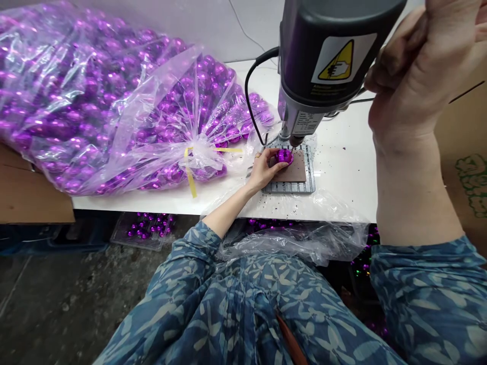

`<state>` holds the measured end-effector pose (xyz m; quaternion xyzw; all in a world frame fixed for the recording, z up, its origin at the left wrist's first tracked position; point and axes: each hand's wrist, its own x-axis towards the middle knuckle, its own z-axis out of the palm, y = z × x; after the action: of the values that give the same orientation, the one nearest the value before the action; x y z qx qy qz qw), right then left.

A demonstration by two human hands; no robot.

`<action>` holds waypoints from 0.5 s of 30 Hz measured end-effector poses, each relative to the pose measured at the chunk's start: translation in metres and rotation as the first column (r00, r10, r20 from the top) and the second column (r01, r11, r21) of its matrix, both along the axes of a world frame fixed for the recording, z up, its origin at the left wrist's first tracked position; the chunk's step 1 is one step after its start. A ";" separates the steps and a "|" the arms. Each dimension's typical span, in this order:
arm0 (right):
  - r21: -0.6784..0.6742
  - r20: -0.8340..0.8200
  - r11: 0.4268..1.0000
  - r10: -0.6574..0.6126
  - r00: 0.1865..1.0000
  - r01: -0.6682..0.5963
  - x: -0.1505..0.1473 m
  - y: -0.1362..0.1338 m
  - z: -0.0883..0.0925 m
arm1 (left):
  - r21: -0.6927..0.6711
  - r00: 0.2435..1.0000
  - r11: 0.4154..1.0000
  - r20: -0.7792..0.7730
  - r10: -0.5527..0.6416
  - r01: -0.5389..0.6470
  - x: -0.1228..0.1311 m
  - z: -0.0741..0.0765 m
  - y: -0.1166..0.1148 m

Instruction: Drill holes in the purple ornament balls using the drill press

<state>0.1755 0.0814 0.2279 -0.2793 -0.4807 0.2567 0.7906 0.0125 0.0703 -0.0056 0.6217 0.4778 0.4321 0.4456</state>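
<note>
The fingers of the left hand (pixel 262 169) are clamped on a shiny purple ornament (pixel 283 157), the thumb on its near side and the fingers on its far side; a ring (pixel 257 155) shows on 1 finger. The ornament sits over a brown board (pixel 294 173), which lies on a slotted metal base (pixel 311 186). Right above stands the drill press (pixel 338 56), its chuck (pixel 297 141) pointing down at the ornament's right edge (whether the thin bit touches it is too small to tell).

The right hand (pixel 414 71) is raised beside the black motor housing, its fingers curled inward; what they close on, if anything, cannot be told. On the housing is a label (pixel 342 58) with a yellow triangle and a pictured hand, and a black cable (pixel 249 91) loops down at its left.

Dark specks dot the white table (pixel 346 177) around the base. Clear plastic sheeting (pixel 300 241) hangs over the near edge, in front of the person's blue leaf-patterned clothing (pixel 251 304). To the left, a big clear bag (pixel 114 101) bulges with purple ornaments, its gathered neck near the left hand and bound with a yellow tie (pixel 190 177). Below the table edge, a clear tray (pixel 150 228) holds more of them. Cardboard shows at both sides, with green print (pixel 474 177) on the right.
</note>
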 end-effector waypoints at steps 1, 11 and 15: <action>0.013 0.000 1.000 0.008 1.000 -0.008 0.000 0.000 -0.001 | 0.016 1.000 1.000 -0.032 -0.001 0.001 0.000 0.001 -0.001; 0.036 0.084 0.997 -0.071 0.994 0.068 0.003 0.017 -0.003 | 0.102 0.992 0.989 -0.079 -0.102 0.109 0.005 -0.002 -0.007; -0.003 0.105 0.993 -0.119 0.987 0.120 0.002 0.012 -0.004 | 0.067 0.969 0.977 0.126 -0.211 0.204 0.008 -0.010 -0.004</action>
<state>0.1778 0.0938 0.2239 -0.3245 -0.5027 0.1962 0.7769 0.0200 0.0663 -0.0153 0.6498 0.3679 0.4361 0.5022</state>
